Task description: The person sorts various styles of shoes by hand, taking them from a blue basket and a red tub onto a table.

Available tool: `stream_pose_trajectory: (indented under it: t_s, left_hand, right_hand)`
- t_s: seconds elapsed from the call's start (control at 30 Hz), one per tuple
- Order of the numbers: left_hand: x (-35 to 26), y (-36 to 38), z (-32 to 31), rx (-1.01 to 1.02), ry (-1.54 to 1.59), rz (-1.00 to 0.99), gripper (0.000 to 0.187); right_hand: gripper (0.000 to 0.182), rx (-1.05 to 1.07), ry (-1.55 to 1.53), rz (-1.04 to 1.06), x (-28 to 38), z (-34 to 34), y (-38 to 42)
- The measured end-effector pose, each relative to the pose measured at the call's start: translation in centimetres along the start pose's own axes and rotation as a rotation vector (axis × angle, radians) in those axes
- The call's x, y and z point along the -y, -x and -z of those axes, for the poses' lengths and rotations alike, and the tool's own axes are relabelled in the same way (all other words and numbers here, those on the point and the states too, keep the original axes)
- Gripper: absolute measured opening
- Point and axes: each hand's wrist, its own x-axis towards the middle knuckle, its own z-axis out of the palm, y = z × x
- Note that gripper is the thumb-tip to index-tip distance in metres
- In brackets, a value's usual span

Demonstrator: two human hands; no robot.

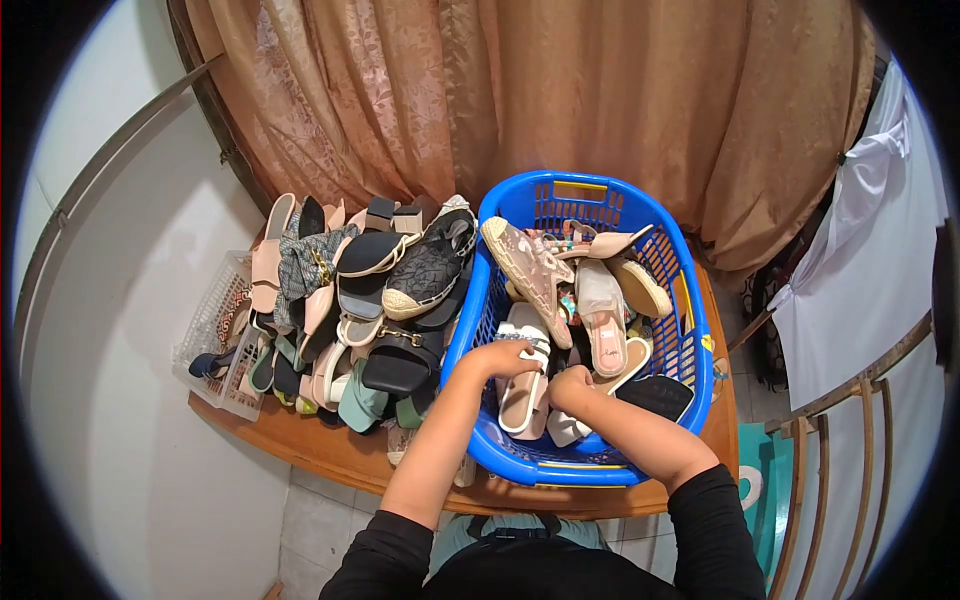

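A blue plastic basket (703,355) full of shoes stands on the wooden table. Inside its near left part, my left hand (508,358) is closed on a white-strapped sandal (520,398) with a tan insole. Just to the right, my right hand (572,388) has its fingers curled at a white sandal (565,428); its fingertips are hidden. Beyond my hands lie a pink lace espadrille (530,268) and a pale sandal with a clear-looking strap (604,315). A black-insole shoe (657,397) rests near my right forearm.
Left of the basket, many shoes are piled on the table (330,462), among them a black lace espadrille (425,278). A clear plastic basket (215,300) stands at the far left. Brown curtains (600,90) hang behind, and a wooden rail (880,375) is at right.
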Motion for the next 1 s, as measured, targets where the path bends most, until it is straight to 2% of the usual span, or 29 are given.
stream_pose_trajectory:
  t_s: [0.07,0.2,0.27,0.3,0.37,0.4,0.47,0.5,0.57,0.6,0.67,0.73,0.8,0.83,0.87,0.9,0.93,1.0]
  left_hand:
    - [0.0,0.2,0.0,-0.011,-0.001,-0.006,0.054]
    - [-0.3,0.3,0.2,-0.008,0.012,0.008,0.054]
    - [-0.4,0.3,0.2,-0.010,0.015,0.005,0.054]
    - [-0.4,0.3,0.2,-0.007,0.017,0.013,0.054]
    - [-0.4,0.3,0.3,-0.005,0.020,0.021,0.054]
    - [-0.4,0.3,0.3,-0.004,0.019,0.015,0.054]
    - [-0.3,0.4,0.3,-0.004,0.020,0.013,0.054]
    - [-0.3,0.4,0.2,-0.005,0.025,0.015,0.054]
    - [-0.3,0.4,0.3,-0.014,0.007,0.008,0.054]
    - [-0.3,0.4,0.3,-0.016,0.011,0.012,0.054]
    - [-0.3,0.5,0.4,-0.079,-0.042,-0.063,0.054]
    - [-0.8,0.7,0.5,-0.119,-0.031,-0.077,0.048]
    - [-1.3,0.9,0.8,-0.195,0.151,-0.056,0.043]
    - [-1.9,1.3,1.1,-0.252,0.190,-0.046,0.040]
    - [-1.8,1.0,1.1,-0.255,0.195,-0.041,0.040]
    - [-1.5,0.7,1.0,-0.363,0.261,-0.093,0.041]
    - [-1.9,0.9,1.2,-0.470,0.325,-0.144,0.042]
    - [-2.2,1.1,1.6,-0.478,0.404,-0.116,0.047]
  right_hand:
    - [0.031,-0.005,-0.041,-0.134,0.0,1.1,1.7]
    - [0.031,0.012,-0.055,-0.263,-1.3,1.3,1.4]
    - [0.040,0.168,-0.003,-0.360,-1.7,0.0,-1.2]
    - [0.040,0.169,-0.003,-0.361,-1.8,-0.1,-1.0]
    - [0.051,0.420,0.035,-0.232,-1.9,-0.2,-0.7]
    - [0.051,0.420,0.036,-0.231,-1.9,-0.2,-0.9]
    - [0.024,0.460,0.061,-0.253,-2.1,-0.1,-1.3]
    - [0.024,0.459,0.063,-0.251,-2.4,0.4,-0.6]
    - [0.039,0.291,0.015,-0.058,-3.6,2.0,2.7]
    - [0.039,0.291,0.020,-0.055,-4.3,2.6,4.1]
    - [0.051,0.110,0.069,0.146,-6.4,3.2,6.0]
    - [0.051,0.219,-0.115,0.292,-9.3,1.4,1.1]
    - [0.045,0.111,-0.458,0.443,-12.5,1.8,4.2]
    - [0.042,0.013,-0.517,0.490,-13.7,2.4,6.0]
    - [0.038,-0.086,-0.573,0.537,-14.6,2.9,7.7]
    - [0.030,-0.190,-0.656,0.560,-15.5,3.1,9.0]
    - [0.026,-0.271,-0.808,0.689,-16.5,2.5,8.8]
    - [0.021,-0.396,-1.007,0.759,-17.5,2.5,9.1]
